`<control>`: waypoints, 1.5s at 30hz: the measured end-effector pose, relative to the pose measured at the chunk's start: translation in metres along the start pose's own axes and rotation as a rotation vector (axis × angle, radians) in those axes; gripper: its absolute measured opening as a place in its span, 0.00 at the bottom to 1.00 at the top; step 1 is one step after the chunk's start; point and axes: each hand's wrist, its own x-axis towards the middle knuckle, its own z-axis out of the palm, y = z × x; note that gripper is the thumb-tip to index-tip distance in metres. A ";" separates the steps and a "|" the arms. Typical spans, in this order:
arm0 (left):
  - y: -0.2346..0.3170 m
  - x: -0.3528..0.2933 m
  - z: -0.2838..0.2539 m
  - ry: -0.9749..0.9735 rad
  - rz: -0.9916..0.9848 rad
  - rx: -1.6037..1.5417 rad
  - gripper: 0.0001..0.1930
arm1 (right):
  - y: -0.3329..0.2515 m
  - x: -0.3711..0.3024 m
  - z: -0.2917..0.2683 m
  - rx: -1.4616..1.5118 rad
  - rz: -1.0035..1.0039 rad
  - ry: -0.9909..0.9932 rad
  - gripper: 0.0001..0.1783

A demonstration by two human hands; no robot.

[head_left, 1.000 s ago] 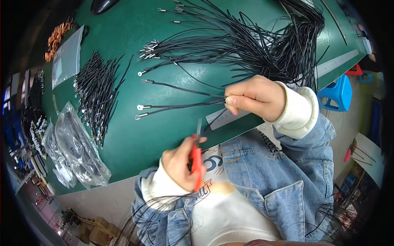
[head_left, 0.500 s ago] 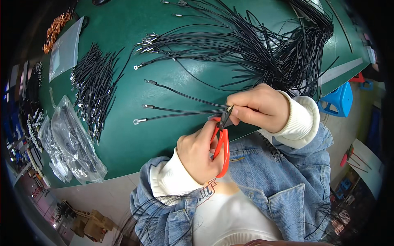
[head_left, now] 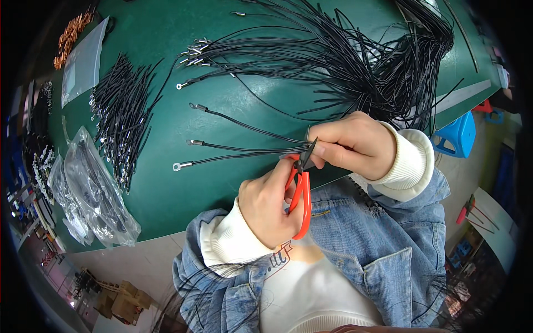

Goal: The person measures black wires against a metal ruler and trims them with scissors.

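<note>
My left hand (head_left: 267, 210) is closed round the red handles of small scissors (head_left: 304, 205). Their dark blades point up to the fingertips of my right hand (head_left: 355, 145), close against the wires there. That right hand pinches several thin black wires (head_left: 244, 150) near the table's front edge. From the pinch the wires run left across the table, three of them ending in silver ring terminals, such as the ring terminal (head_left: 177, 166) at the front. The wire ends inside my right fingers are hidden.
A large tangle of black wires (head_left: 388, 77) covers the back right of the green table (head_left: 166, 205). On the left lie a pile of short black wires (head_left: 125, 111), clear plastic bags (head_left: 94, 188) and copper-coloured parts (head_left: 73, 34). A blue stool (head_left: 455, 136) stands right of the table.
The view has shifted slightly, so the things on the table sit a little further left. Both hands keep nearly the same place and grip; the scissor blades have turned slightly at the wires.
</note>
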 end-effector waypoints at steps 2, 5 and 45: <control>0.000 0.000 0.001 0.019 0.019 0.015 0.16 | 0.000 0.000 0.000 -0.002 -0.005 -0.007 0.11; 0.002 0.001 0.001 0.024 0.024 0.046 0.15 | 0.000 0.000 0.000 -0.009 0.007 -0.007 0.11; -0.019 -0.006 0.009 0.024 -0.019 -0.100 0.05 | 0.010 0.013 0.001 -0.174 0.066 -0.137 0.15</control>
